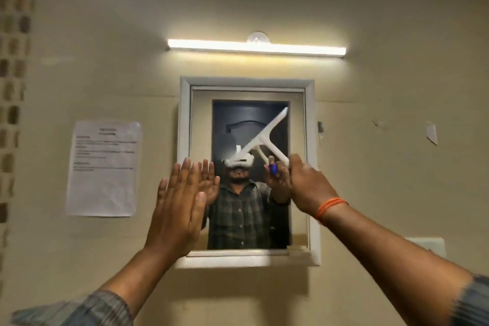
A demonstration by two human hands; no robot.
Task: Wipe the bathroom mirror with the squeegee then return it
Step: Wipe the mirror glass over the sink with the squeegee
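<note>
My right hand [308, 185] is closed around the handle of the white squeegee [260, 140], holding it up against the mirror [297, 119]. Its blade runs on a slant, high end up and to the right of my knuckles, low end down toward my left hand. I cannot tell for sure whether the blade edge presses on the glass or sits just off it. An orange thread [330, 206] circles my right wrist. My left hand [180, 201] is open and flat, fingers together and pointing up, raised at the mirror's left edge and holding nothing. Left of that hand a printed paper notice [103, 169] hangs on the wall. Above both hands a tube light [256, 47] glows.
</note>
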